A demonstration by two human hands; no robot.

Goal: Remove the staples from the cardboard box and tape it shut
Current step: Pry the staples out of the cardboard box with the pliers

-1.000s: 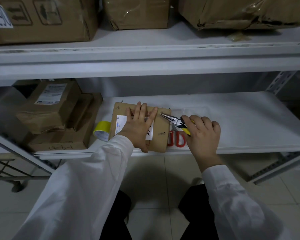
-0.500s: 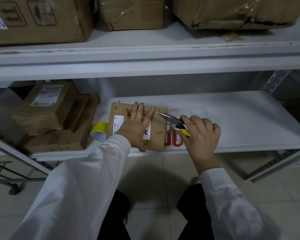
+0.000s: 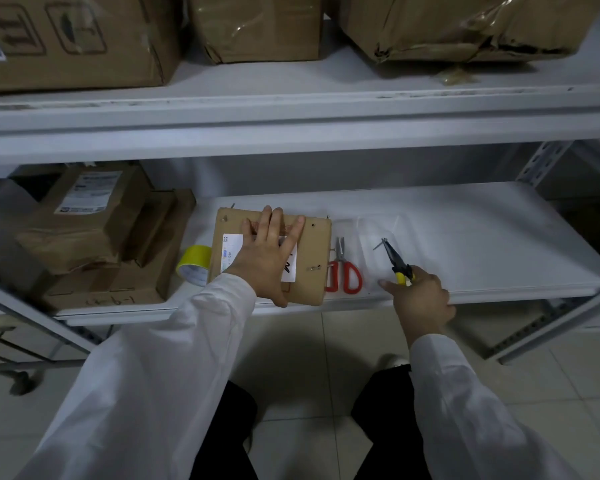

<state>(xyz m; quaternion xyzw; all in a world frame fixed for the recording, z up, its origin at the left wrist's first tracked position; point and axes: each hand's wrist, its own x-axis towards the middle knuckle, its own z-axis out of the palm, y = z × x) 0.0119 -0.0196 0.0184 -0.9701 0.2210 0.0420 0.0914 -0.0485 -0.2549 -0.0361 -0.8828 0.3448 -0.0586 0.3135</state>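
A small flat cardboard box with a white label lies on the lower white shelf. My left hand presses flat on its top, fingers spread. A staple shows near the box's right edge. My right hand grips yellow-handled needle-nose pliers to the right of the box. A pulled staple sits in the plier tips, over a clear plastic tray. A yellow tape roll stands at the box's left side.
Red-handled scissors lie between the box and the clear tray. Stacked brown parcels fill the shelf's left end. Larger cartons sit on the upper shelf. Angled metal uprights frame the right side.
My right hand has pulled the pliers away from the box's right edge and moved right, over the clear tray, with a staple in the tips. My left hand stays on the box.
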